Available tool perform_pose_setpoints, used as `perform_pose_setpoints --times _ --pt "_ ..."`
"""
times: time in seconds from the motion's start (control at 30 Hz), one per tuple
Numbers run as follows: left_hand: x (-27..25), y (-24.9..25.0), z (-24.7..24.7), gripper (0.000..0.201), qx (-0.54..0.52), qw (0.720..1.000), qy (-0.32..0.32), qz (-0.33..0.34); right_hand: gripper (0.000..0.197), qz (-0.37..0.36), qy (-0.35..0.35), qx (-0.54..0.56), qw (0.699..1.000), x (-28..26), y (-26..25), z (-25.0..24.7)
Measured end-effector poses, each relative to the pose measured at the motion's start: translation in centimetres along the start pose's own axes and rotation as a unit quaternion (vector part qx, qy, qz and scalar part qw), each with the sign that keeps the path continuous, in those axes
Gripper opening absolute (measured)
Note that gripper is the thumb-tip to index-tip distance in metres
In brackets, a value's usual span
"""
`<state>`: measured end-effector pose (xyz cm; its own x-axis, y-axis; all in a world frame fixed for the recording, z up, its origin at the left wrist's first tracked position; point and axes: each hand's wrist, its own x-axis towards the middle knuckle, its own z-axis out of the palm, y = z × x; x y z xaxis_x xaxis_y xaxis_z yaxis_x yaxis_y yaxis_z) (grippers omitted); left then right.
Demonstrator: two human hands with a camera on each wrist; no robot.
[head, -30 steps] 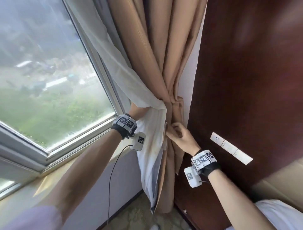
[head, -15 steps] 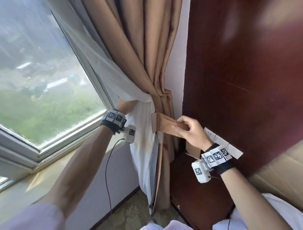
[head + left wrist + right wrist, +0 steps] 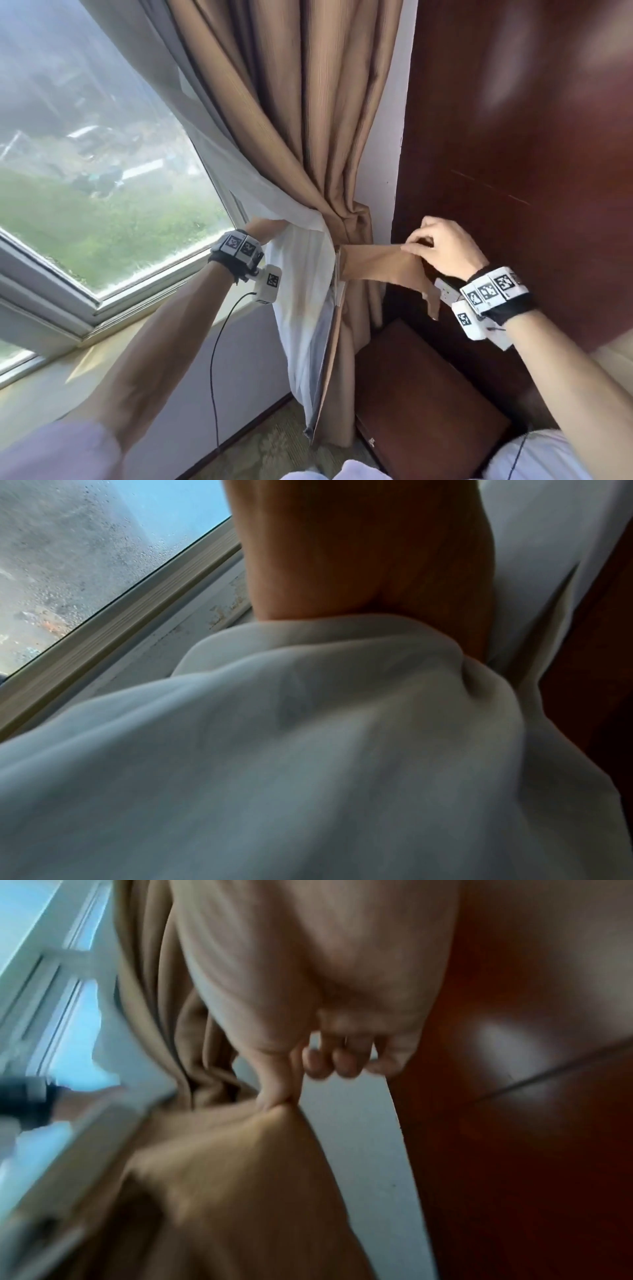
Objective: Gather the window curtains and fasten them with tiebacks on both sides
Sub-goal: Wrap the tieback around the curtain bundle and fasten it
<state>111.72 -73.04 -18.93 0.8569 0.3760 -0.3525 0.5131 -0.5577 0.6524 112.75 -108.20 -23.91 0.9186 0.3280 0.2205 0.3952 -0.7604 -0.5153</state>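
Head view: the tan curtain [image 3: 308, 144] and the white sheer [image 3: 301, 274] are bunched together beside the window [image 3: 102, 192]. The left hand [image 3: 265, 226] reaches behind the sheer, so its fingers are hidden here. The right hand [image 3: 442, 246] pinches the end of the tan tieback [image 3: 380, 265], which stretches flat from the bunch toward the dark wood panel [image 3: 513, 154], its loose tip hanging below the hand.

Left wrist view: only the heel of the left hand [image 3: 369, 550] shows above the sheer [image 3: 308, 750]; I cannot tell how its fingers lie.

Right wrist view: it alone shows the grip. Thumb and forefinger of the right hand [image 3: 308, 988] press together on the tieback [image 3: 240, 1164] at its corner, the other fingers [image 3: 346, 1064] curled clear of the cloth.
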Motion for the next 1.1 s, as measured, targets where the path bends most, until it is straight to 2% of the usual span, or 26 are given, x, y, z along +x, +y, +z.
perform_pose_setpoints --times 0.1,0.17,0.23,0.27,0.33,0.37,0.43,0.5,0.6,0.63,0.7,0.77,0.8,0.83,0.93,1.0,1.03,1.1 --pt "-0.7 0.8 1.3 0.043 0.002 1.0 -0.016 -0.004 0.024 0.088 0.102 -0.13 0.982 3.6 -1.3 0.9" --pt "-0.5 1.2 2.0 0.044 -0.012 1.0 -0.028 -0.001 0.025 0.15 0.116 -0.114 0.975 5.9 -3.4 2.8" --pt "-1.1 1.7 2.2 0.046 -0.001 1.0 -0.025 0.0 0.022 0.184 0.107 -0.014 0.977 7.5 -6.0 5.7" --pt "-1.2 1.7 2.0 0.048 -0.003 1.0 -0.018 0.0 0.024 0.191 0.081 0.06 0.976 8.0 -6.8 7.5" --pt "-1.2 1.1 1.8 0.049 -0.013 1.0 -0.012 -0.003 0.036 0.205 0.04 0.187 0.96 8.2 -7.1 10.6" --pt "-1.1 0.6 1.5 0.049 -0.031 0.999 -0.012 -0.011 0.041 0.21 0.038 0.215 0.953 7.8 -6.5 11.8" --pt "-0.9 -0.1 0.8 0.049 -0.056 0.998 -0.016 -0.013 0.039 0.192 0.038 0.215 0.957 6.7 -5.3 13.5" --pt "-0.8 -0.4 0.2 0.045 -0.079 0.997 0.014 -0.022 0.032 0.121 0.017 0.197 0.973 5.0 -6.3 13.7" --pt "-0.9 -0.2 0.0 0.04 -0.056 0.997 0.017 0.057 0.038 0.047 0.031 0.145 0.988 2.7 -7.9 13.1" --pt "-1.0 -0.2 0.2 0.034 -0.068 0.994 -0.005 0.082 0.045 0.052 0.023 0.159 0.986 2.1 -8.7 12.1" --pt "-1.2 0.0 0.7 0.006 -0.093 0.986 -0.025 0.132 0.082 0.073 -0.053 0.267 0.959 2.1 -9.5 10.7" --pt "-1.9 0.8 1.6 0.014 -0.084 0.975 -0.02 0.204 0.132 0.099 -0.102 0.349 0.926 3.0 -10.1 9.5" --pt "-2.5 1.2 2.0 0.032 -0.077 0.968 -0.017 0.24 0.148 0.11 -0.097 0.357 0.923 3.5 -10.2 9.4" --pt "-3.0 1.4 2.3 0.05 -0.071 0.958 -0.022 0.278 0.155 0.114 -0.077 0.342 0.929 4.1 -10.4 9.5" --pt "-4.4 1.5 2.8 0.072 -0.086 0.917 -0.06 0.385 0.145 0.122 -0.043 0.293 0.947 4.9 -11.4 9.9" --pt "-4.7 1.8 2.3 0.087 -0.023 0.89 -0.059 0.452 0.12 0.128 -0.036 0.275 0.952 4.6 -12.3 9.6" --pt "-4.7 2.2 2.0 0.089 0.035 0.868 -0.048 0.493 0.1 0.135 -0.022 0.281 0.95 4.4 -12.8 9.3" --pt "-4.4 2.6 1.9 0.062 0.117 0.814 -0.018 0.569 0.072 0.159 -0.013 0.334 0.929 4.0 -12.9 9.3"
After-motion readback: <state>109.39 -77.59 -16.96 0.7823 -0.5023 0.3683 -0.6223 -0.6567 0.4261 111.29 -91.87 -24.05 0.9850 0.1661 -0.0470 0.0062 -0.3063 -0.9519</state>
